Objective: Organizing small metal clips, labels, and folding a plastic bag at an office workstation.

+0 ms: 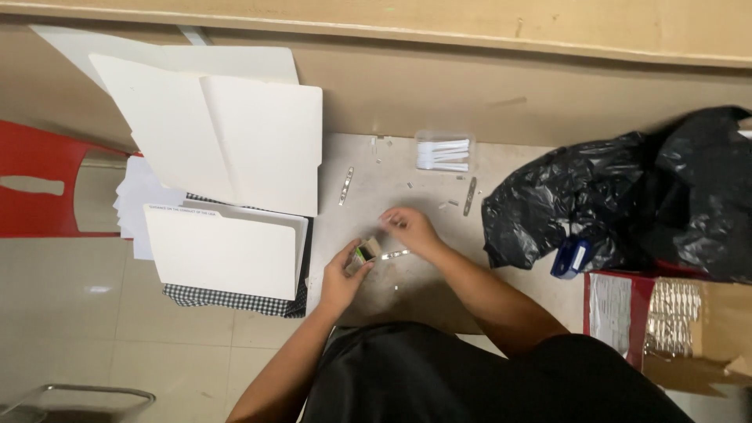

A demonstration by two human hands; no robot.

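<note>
A clear packet of white strips [443,153] lies mid-table; a brown carton of foil packs [705,329] stands far right.

cream folders [235,141] | black plastic bag [627,196] | red chair [39,157] | checked cloth [235,300]

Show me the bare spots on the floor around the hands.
Bare patches: between the folders and the metal strip; between the right hand and the black bag. Crowded: around the clear packet, with scattered small pieces.
</note>
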